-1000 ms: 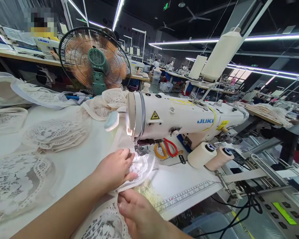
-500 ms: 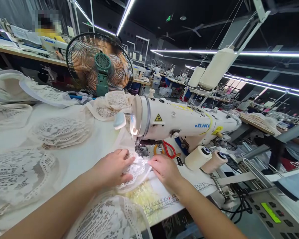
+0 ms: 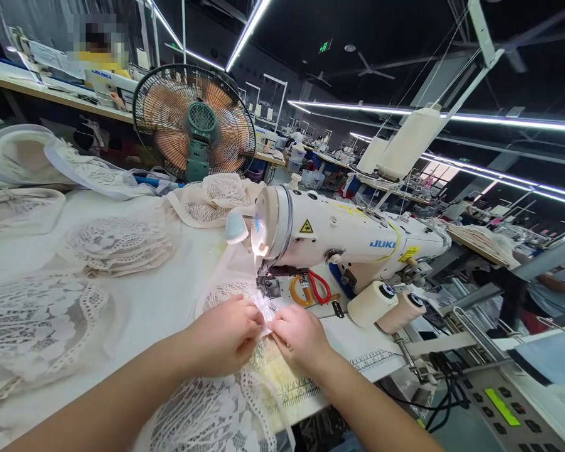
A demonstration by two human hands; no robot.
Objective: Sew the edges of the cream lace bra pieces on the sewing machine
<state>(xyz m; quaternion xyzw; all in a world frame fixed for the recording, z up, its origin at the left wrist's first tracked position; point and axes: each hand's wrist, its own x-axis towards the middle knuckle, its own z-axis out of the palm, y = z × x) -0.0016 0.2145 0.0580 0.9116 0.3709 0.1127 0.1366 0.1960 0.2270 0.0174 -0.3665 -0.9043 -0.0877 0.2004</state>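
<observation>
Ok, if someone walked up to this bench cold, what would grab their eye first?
Probably the white sewing machine across the middle of the table, with the left hand and right hand pinching a piece of white lace just in front of its needle. Next, the big orange-bladed fan standing behind, and the lace pieces stacked to the left.

Needle area under the machine head [image 3: 282, 226] sits in shadow, unreadable. Both hands [image 3: 263, 333] cover the lace [image 3: 258, 301] edge they pinch. Panel [image 3: 503, 408] buttons too small to read. Background figure [image 3: 96, 41] blurred.
</observation>
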